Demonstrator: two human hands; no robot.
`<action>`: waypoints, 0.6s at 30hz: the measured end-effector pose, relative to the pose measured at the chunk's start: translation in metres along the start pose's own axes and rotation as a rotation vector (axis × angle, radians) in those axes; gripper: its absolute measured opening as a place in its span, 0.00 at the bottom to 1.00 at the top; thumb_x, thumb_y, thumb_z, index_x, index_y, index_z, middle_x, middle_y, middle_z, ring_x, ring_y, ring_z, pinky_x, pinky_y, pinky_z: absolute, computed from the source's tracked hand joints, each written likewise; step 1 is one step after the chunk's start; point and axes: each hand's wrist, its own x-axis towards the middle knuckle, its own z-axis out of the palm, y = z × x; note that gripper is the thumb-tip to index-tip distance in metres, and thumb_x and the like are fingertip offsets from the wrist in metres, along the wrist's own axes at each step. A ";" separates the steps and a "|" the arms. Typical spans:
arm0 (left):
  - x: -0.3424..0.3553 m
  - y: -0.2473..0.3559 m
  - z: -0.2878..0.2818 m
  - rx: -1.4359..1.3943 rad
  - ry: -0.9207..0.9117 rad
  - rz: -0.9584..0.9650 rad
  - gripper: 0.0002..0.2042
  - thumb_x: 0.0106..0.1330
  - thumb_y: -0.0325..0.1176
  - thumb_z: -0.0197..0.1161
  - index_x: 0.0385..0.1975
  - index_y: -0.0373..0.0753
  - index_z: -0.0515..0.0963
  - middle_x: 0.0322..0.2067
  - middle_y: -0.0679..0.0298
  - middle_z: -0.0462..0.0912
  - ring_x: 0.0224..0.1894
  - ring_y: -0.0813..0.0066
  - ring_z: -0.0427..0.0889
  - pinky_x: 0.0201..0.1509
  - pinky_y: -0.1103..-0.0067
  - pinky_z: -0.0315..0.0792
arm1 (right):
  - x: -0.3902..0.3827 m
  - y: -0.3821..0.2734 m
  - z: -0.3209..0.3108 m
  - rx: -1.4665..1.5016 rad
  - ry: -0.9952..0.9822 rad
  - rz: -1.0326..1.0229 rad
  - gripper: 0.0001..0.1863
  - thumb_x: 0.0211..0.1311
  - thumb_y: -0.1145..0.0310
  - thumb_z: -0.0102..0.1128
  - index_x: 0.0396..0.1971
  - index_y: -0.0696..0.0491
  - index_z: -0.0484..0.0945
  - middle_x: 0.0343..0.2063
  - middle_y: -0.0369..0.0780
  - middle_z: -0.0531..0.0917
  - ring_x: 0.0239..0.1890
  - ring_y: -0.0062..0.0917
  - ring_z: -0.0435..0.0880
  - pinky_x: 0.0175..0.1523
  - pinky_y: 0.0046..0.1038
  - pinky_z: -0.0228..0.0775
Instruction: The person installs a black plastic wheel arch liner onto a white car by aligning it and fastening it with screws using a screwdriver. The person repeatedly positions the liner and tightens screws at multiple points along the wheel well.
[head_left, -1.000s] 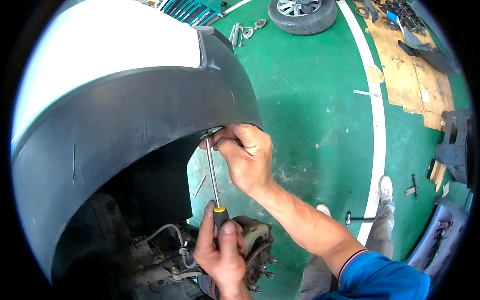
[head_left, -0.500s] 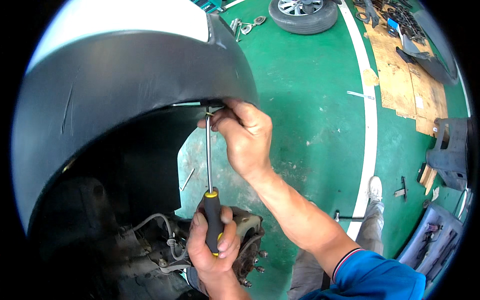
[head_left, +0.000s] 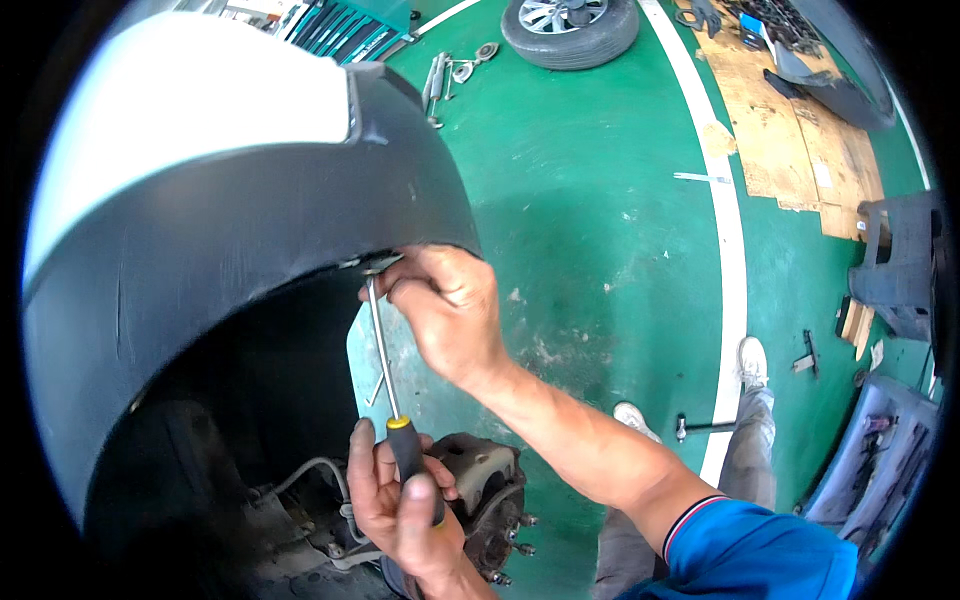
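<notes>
Lettering shows on the teal metal tool cabinet with dark drawer fronts (head_left: 345, 35): from where I stand, a short pale line of print (head_left: 375, 42) slants along its lower edge, small and blurred. Across the floor, a small white rectangular patch, perhaps a label (head_left: 822, 174), sits on the flat brown cardboard sheet (head_left: 765, 130), with no print on it that I can make out. Another tiny white patch (head_left: 862, 226) marks the dark grey plastic crate-like piece (head_left: 895, 285), too small to read.
</notes>
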 end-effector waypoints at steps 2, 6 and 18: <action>0.003 -0.005 -0.008 -0.379 -0.049 -0.168 0.37 0.67 0.40 0.63 0.71 0.30 0.55 0.45 0.47 0.77 0.28 0.76 0.77 0.20 0.84 0.71 | 0.001 -0.001 0.000 -0.053 0.016 -0.019 0.09 0.51 0.83 0.50 0.23 0.62 0.82 0.24 0.43 0.86 0.28 0.25 0.86 0.36 0.27 0.78; 0.012 -0.006 -0.016 -0.780 -0.182 -0.534 0.28 0.77 0.48 0.49 0.68 0.35 0.60 0.37 0.53 0.76 0.17 0.80 0.67 0.14 0.88 0.61 | 0.000 0.000 0.002 -0.017 0.051 -0.109 0.08 0.52 0.83 0.52 0.24 0.61 0.81 0.23 0.43 0.86 0.26 0.26 0.86 0.34 0.27 0.77; 0.015 -0.049 0.008 0.697 0.158 0.253 0.28 0.68 0.35 0.63 0.65 0.28 0.68 0.29 0.60 0.79 0.21 0.81 0.70 0.23 0.84 0.64 | 0.003 -0.001 -0.003 -0.053 0.042 -0.118 0.08 0.51 0.84 0.51 0.24 0.61 0.80 0.21 0.43 0.84 0.25 0.29 0.84 0.32 0.28 0.73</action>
